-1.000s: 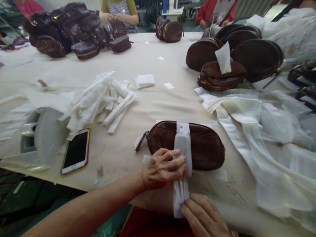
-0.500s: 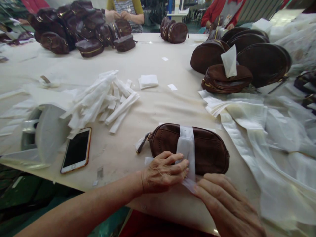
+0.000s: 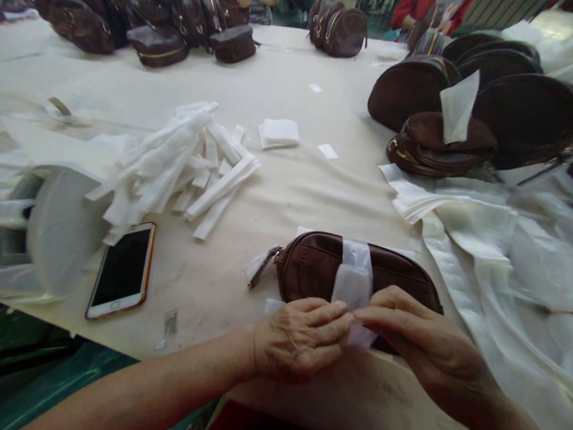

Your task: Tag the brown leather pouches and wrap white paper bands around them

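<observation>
A small brown leather pouch (image 3: 313, 269) lies on the cream table near its front edge, with a white paper strip (image 3: 356, 276) wrapped over its middle. My left hand (image 3: 299, 343) rests at the pouch's near side, its fingers closed on the strip's lower end. My right hand (image 3: 425, 346) meets it from the right, fingertips pinching the same end of the strip. A white-wrapped zip pull (image 3: 259, 266) sticks out at the pouch's left end.
A pile of white paper strips (image 3: 179, 167) and a phone (image 3: 120, 270) lie to the left. Stacked sheets (image 3: 416, 197) and translucent bags (image 3: 505, 263) cover the right. Brown pouches (image 3: 447, 113) stand at the back right, more (image 3: 156, 30) at the far left.
My right hand has come up from the table edge to meet the left at the strip's lower end. The view has tilted down and nearer to the pouch.
</observation>
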Motion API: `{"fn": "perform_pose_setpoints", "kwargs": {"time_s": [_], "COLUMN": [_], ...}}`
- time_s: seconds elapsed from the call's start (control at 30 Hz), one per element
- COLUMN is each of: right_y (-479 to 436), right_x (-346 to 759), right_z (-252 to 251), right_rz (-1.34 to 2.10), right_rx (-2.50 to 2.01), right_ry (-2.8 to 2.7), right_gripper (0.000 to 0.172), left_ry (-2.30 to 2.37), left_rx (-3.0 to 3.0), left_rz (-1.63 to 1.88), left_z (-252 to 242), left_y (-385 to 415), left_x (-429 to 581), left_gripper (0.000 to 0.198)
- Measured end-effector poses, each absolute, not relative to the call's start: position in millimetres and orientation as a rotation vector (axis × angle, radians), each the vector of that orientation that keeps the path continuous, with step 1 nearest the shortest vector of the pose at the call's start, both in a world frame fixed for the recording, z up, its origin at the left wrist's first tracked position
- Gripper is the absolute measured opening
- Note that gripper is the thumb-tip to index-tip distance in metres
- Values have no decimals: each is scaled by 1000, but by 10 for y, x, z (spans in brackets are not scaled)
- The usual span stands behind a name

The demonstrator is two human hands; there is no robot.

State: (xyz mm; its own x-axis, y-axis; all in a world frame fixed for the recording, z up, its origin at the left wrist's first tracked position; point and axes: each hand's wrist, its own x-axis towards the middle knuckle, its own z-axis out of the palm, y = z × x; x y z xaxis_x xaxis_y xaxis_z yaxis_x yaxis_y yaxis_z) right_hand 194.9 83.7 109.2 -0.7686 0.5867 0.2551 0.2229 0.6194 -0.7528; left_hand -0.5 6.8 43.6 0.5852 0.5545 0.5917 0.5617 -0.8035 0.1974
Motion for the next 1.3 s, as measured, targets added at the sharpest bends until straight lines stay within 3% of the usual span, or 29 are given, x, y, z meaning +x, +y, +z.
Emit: {"fn": "perform_pose_setpoints", "kwargs": {"time_s": [0.1, 0.23, 0.57, 1.13, 1.3], "right_y": [849, 868, 835, 747, 753], "right_x": [1939, 1890, 1851, 1779, 1767], "right_z": [1190, 1197, 841, 634, 614], "right_rz": [1067, 909, 509, 330, 339], "right_rx": [-511, -450, -683, -934, -932], "right_ry": [-2411, -2444, -2359, -2237, -2209], "right_gripper": [23, 25, 20, 10, 15], "left_ry": [-994, -991, -978, -1109, -1168], "left_rx": [-2795, -2781, -2885, -2899, -2747], "left_rz": [-1000, -1054, -1161, -1243, -975], "left_z": [414, 428, 486, 513, 570], "left_y": [54, 59, 105, 103, 95], "left_x": [-8, -3, -9, 27, 108], "left_gripper": [20, 20, 22, 20, 28]}}
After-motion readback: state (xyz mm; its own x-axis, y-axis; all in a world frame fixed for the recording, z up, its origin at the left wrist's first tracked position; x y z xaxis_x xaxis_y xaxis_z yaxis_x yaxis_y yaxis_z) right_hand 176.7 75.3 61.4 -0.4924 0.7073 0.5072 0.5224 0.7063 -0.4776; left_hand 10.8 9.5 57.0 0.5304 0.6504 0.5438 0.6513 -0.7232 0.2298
